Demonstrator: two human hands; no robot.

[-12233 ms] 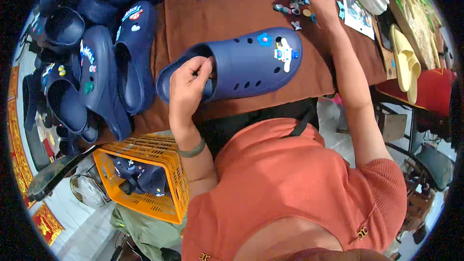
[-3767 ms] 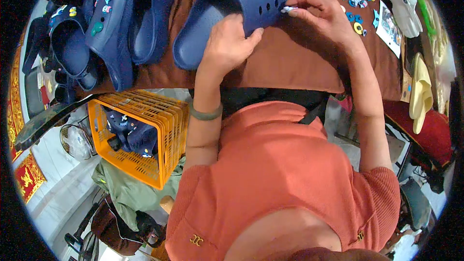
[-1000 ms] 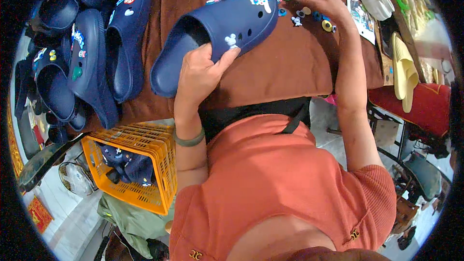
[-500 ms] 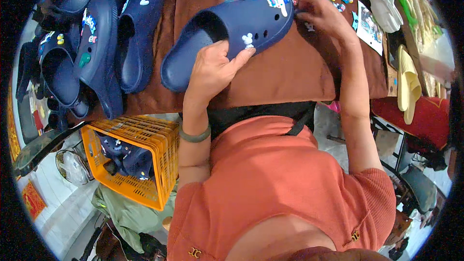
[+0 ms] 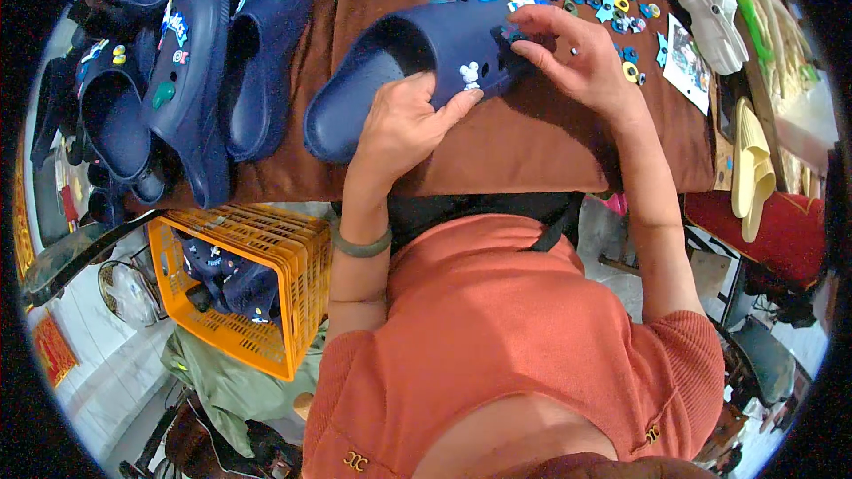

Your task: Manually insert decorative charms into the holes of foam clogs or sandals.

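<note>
Lying on its side on the brown-covered table (image 5: 532,146), a navy blue foam clog (image 5: 426,53) is steadied by both hands, its opening turned toward the left. The left hand (image 5: 404,124) curls over the clog's lower edge, fingers closed on the rim near the heel opening, with a small white charm (image 5: 469,76) on the upper just beside the fingertips. The right hand (image 5: 581,58) is half closed around the toe end, thumb and forefinger pressed against the perforated upper where a dark charm sits; whether it pinches a loose piece I cannot tell. A green bangle (image 5: 359,244) circles the left wrist. Just beyond the right hand a scatter of loose colourful charms (image 5: 621,9) lies on the cloth, beside a printed card (image 5: 683,53). More navy clogs (image 5: 195,80) with charms are lined up to the left. Below the table edge stands an orange plastic crate (image 5: 257,288) holding further dark clogs. White and pale yellow clogs (image 5: 750,168) lie at the far right
</note>
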